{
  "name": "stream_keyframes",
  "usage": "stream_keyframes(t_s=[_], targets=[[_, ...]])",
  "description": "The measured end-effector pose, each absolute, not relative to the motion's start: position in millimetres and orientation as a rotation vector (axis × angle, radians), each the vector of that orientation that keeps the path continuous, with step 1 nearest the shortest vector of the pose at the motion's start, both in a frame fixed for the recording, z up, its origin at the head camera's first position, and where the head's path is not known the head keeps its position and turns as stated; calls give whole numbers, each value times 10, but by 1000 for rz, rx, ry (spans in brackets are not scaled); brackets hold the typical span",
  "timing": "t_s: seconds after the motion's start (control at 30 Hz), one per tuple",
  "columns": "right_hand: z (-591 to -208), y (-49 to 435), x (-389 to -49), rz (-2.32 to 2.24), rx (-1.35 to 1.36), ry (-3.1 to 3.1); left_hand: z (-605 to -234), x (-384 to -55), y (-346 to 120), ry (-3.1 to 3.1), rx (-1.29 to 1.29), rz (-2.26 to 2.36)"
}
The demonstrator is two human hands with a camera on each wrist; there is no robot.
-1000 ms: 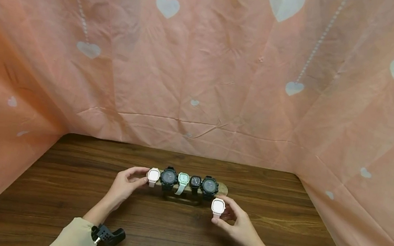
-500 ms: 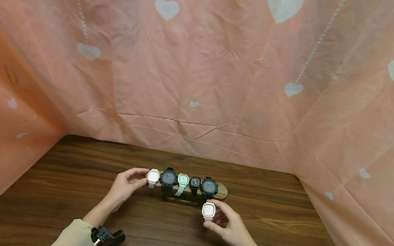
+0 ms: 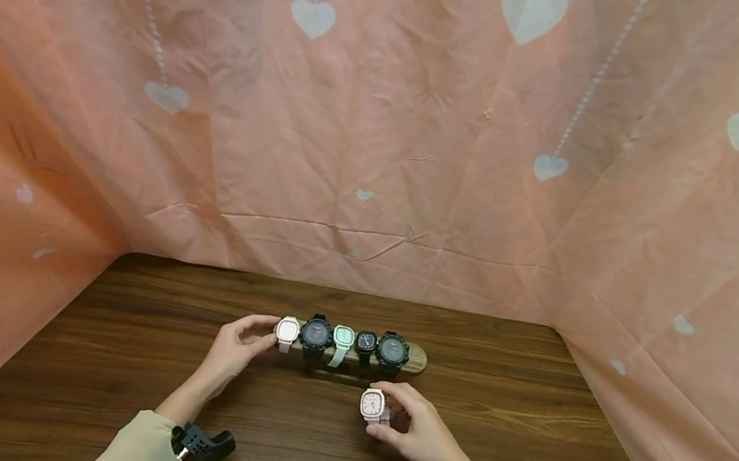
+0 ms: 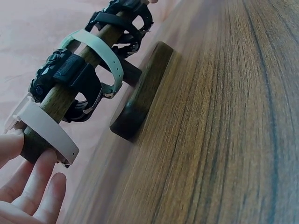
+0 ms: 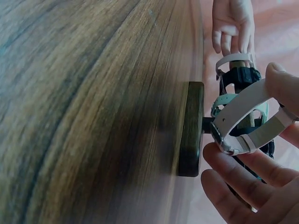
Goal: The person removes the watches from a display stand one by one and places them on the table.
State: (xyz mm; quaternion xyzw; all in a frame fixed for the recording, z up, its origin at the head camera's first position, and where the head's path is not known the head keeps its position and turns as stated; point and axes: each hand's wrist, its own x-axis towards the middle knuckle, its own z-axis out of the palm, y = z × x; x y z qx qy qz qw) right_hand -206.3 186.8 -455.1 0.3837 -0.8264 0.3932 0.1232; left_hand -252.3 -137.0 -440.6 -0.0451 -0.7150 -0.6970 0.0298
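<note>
A wooden watch stand [image 3: 418,359] holds a row of watches along its bar. My left hand [image 3: 233,351] pinches the bar's left end, beside a whitish watch [image 3: 287,331]; in the left wrist view its strap [image 4: 51,133] loops round the wood near my fingertips. To the right of it sit a large black watch [image 3: 317,333], a mint watch [image 3: 343,336], a small black watch [image 3: 366,342] and another large black one [image 3: 393,350]. In front of the stand, my right hand [image 3: 419,430] holds a pale pink watch [image 3: 372,404] between thumb and fingers; its strap [image 5: 245,105] forms a closed loop.
The stand's foot [image 4: 149,88] rests on a brown wood-grain table [image 3: 285,445]. Pink cloth [image 3: 382,131] printed with white hearts encloses the back and sides. A black device [image 3: 204,442] is strapped on the left wrist.
My right hand has moved left and toward me with the pink watch, whose dial now shows its markings. The left hand and the stand have stayed in place.
</note>
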Motion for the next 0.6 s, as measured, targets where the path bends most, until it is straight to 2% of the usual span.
stream_keyframes(t_s=[0.37, 0.6], targets=[[-4536, 1802, -2009, 892, 975, -2633, -4388, -2509, -1362, -2199, -132, -2148], [-4545, 1765, -1990, 764, 932, -2750, -4548, -2616, -1398, -2194, -124, -2164]])
